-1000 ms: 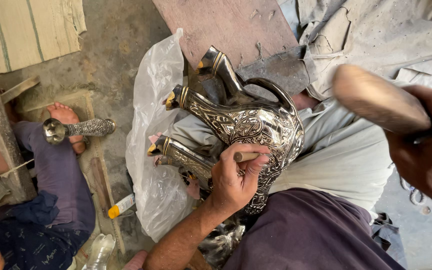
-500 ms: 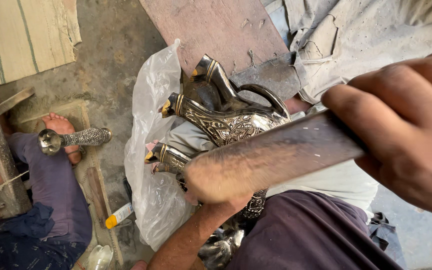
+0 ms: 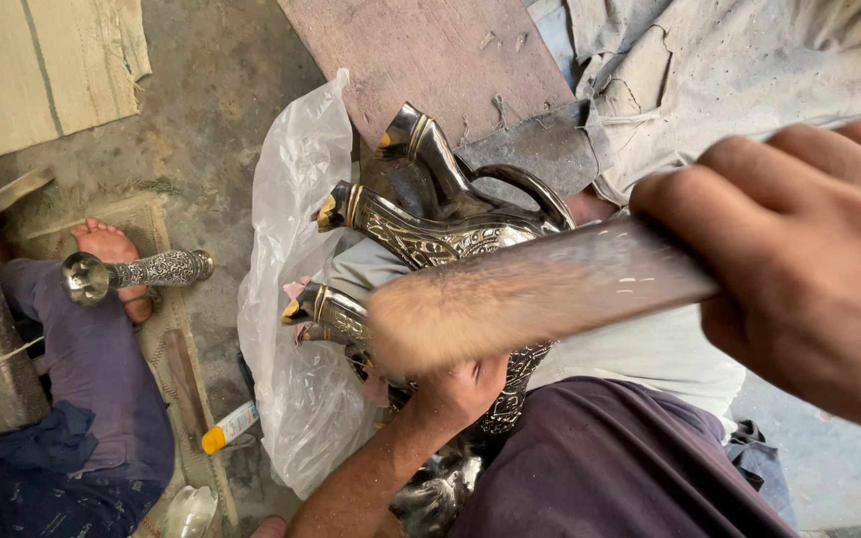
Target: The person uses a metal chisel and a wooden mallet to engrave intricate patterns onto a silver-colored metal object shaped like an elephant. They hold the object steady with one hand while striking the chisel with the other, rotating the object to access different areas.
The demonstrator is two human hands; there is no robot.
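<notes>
An ornate silver metal pitcher with engraved patterns, a curved spout and a handle lies across my lap. My left hand grips its lower body from below. My right hand is close to the camera at the right and holds a wooden stick, blurred, that crosses in front of the pitcher. A second engraved metal piece with a gold tip sticks out to the left under the pitcher.
A clear plastic bag lies left of the pitcher. Another person's foot and purple-clad leg are at the left beside a small engraved metal piece. A wooden board lies ahead, a small yellow-capped tube on the floor.
My right hand with the wooden stick swung from the upper right down and left across the pitcher, staying in front of it. My left hand keeps its hold.
</notes>
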